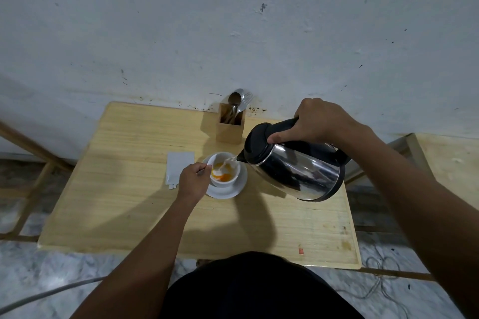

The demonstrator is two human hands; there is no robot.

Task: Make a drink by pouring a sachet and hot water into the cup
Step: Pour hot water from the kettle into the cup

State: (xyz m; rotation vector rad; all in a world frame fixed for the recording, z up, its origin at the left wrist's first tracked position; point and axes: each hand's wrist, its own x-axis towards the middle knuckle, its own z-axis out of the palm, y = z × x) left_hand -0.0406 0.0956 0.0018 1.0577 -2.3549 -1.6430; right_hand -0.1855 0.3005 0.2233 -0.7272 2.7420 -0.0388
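A white cup (228, 162) stands on a white saucer (233, 190) in the middle of the wooden table (129, 202). Orange powder and liquid lie inside it. My right hand (317, 122) grips the black handle of a steel kettle (298, 171), which is tilted left, and water runs from its spout into the cup. My left hand (193, 180) holds the cup's handle at its left side. An opened silver sachet (178, 168) lies flat just left of the saucer.
A wooden holder (230, 127) with spoons and a fork stands behind the cup against the wall. Wooden frames sit to the left and right of the table. Cables lie on the marble floor at the lower right and lower left.
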